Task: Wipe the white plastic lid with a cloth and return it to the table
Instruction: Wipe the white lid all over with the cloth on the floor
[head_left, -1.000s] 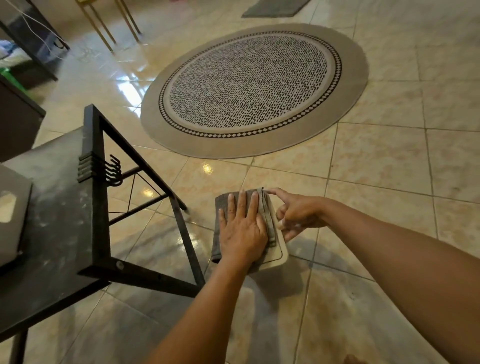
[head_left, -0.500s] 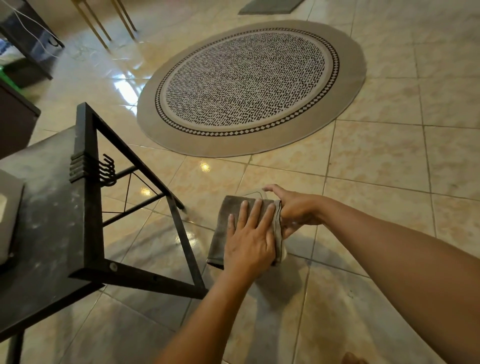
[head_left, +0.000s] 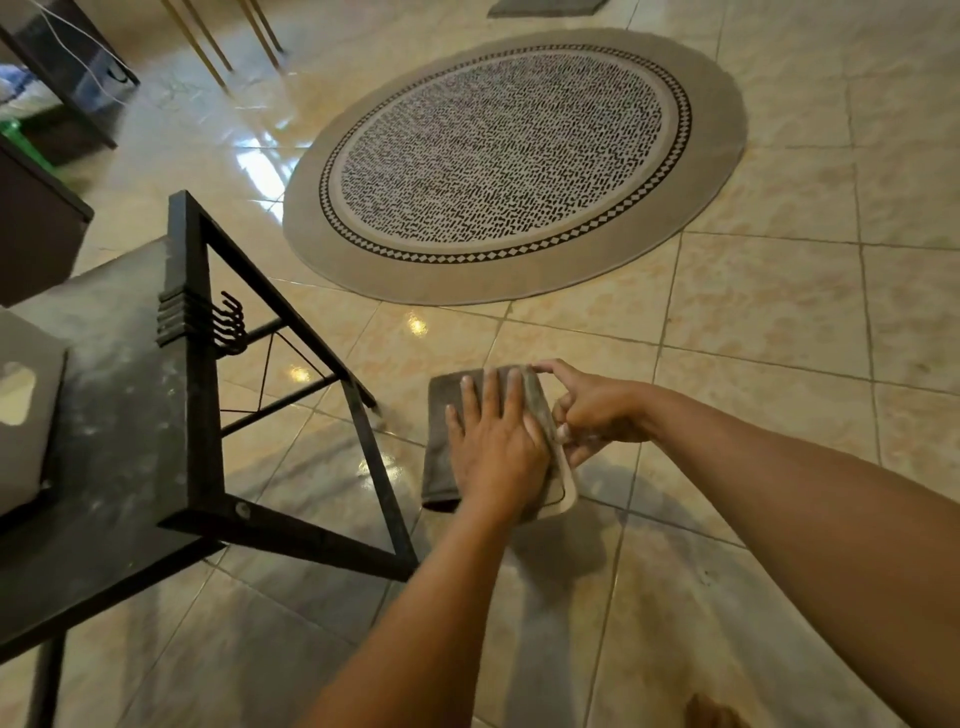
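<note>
Head view: left hand (head_left: 496, 447) flat, fingers spread, pressing grey cloth (head_left: 441, 441) onto white plastic lid (head_left: 567, 491); right hand (head_left: 597, 413) pinching lid's right edge, lid held in air beside table (head_left: 119, 426); wiping looks mid-way; return of lid to table not yet done

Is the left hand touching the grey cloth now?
Touching. The head view shows the left hand lying flat, palm down, on the grey cloth, fingers spread over it, with no gap visible between them.
</note>
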